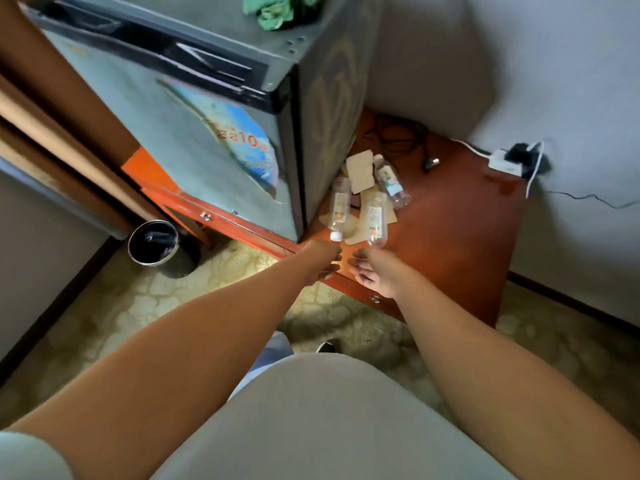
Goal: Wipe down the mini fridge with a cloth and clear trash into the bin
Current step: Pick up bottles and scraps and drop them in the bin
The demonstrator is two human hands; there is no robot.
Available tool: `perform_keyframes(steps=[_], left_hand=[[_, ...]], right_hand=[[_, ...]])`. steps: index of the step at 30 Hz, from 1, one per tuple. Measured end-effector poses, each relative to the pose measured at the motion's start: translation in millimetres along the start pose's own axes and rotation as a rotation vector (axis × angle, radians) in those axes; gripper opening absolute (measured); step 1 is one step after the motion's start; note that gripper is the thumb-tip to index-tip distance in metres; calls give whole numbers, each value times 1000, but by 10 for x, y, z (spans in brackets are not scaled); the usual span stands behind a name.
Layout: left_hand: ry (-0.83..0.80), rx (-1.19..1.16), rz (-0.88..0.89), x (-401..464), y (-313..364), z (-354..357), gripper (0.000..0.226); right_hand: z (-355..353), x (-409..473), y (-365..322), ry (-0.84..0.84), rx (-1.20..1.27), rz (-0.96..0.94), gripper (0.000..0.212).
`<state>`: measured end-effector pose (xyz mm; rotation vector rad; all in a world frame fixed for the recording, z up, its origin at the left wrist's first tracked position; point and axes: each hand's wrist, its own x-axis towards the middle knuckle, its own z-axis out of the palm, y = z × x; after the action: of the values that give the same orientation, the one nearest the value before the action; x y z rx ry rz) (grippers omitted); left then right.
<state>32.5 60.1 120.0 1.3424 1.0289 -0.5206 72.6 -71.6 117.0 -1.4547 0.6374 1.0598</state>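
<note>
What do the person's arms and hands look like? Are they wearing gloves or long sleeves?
No gloves and no long sleeves. Both forearms are bare all the way to the left hand and the right hand. No watch, ring or bracelet shows. A pale short sleeve peeks in at the bottom left corner, matching the light grey top.

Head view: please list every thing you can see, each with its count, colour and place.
mini fridge: 1, grey, on the cabinet
cloth: 1, green, on the fridge top
bottles: 3, clear, lying on the cabinet beside the fridge
cardboard pieces: several, tan, under the bottles
cabinet: 1, red-brown, against the wall
bin: 1, dark, on the floor
power strip: 1, white, by the wall
left hand: near a bottle cap
right hand: open, near a bottle
</note>
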Motion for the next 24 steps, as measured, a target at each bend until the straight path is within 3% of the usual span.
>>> perform_keyframes(steps=[6, 11, 14, 18, 21, 24], left_hand=[[-6, 115, 21, 252, 209, 312, 28], [237, 344, 39, 632, 366, 414, 59], [301, 454, -23, 861, 467, 430, 68], [306, 546, 59, 1106, 530, 412, 55], [193, 618, 172, 1235, 563, 487, 44], [95, 623, 156, 1327, 598, 623, 55]], right_hand=[[-370, 170, -137, 40, 58, 30, 30], [-463, 438, -211, 171, -43, 22, 8], [-473, 664, -245, 222, -147, -6, 24], [-394, 920, -355, 291, -230, -91, 37], [-350, 1116, -453, 338, -234, -124, 47], [-324, 1292, -508, 368, -211, -121, 60]])
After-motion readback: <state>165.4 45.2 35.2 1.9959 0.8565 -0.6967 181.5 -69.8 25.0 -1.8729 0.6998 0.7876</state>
